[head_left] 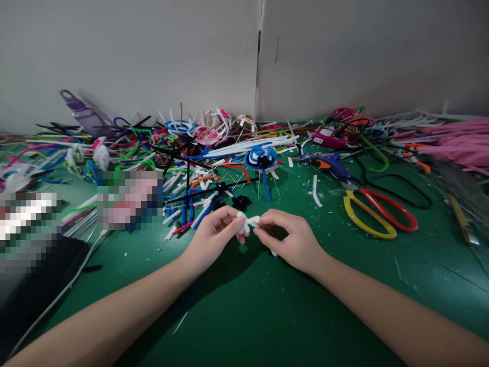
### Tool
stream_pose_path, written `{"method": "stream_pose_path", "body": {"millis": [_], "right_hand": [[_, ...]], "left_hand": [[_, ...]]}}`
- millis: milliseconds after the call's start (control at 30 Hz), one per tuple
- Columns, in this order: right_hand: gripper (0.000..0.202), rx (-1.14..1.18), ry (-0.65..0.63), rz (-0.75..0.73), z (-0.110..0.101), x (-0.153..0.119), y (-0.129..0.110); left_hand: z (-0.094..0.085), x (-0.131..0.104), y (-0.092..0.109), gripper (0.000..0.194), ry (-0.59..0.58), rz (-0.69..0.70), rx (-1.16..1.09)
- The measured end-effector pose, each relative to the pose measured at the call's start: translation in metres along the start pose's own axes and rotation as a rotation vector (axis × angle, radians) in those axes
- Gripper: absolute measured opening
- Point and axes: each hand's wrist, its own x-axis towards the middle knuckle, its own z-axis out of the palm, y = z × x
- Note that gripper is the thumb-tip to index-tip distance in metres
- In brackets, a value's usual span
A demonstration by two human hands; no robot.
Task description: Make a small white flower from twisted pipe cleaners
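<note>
Both hands meet over the green table around a small white pipe cleaner piece (244, 224) with short bent loops. My left hand (214, 232) pinches its looped part between thumb and fingers. The tip at its right side is pinched by my right hand (292, 237). Part of the piece is hidden behind the fingertips. Beyond the hands lie a black pipe cleaner flower (241, 202) and a blue, white and black pipe cleaner figure (261, 158) with a blue stem. A short white pipe cleaner (317, 191) rests to the right.
Scissors with yellow and red handles (370, 218) and a blue glue gun (331, 164) lie to the right. Pink pipe cleaners (454, 140) are heaped at the far right. A purple bottle (86, 114) leans at the back left. A white cable (72, 283) crosses the left side.
</note>
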Motion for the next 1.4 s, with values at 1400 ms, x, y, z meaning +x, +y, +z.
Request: {"method": "stream_pose_path", "body": {"millis": [1400], "right_hand": [[0.008, -0.079, 0.113, 0.002, 0.0009, -0.0028, 0.0018]], "left_hand": [[0.0024, -0.0030, -0.0002, 0.010, -0.161, -0.005, 0.094]]}}
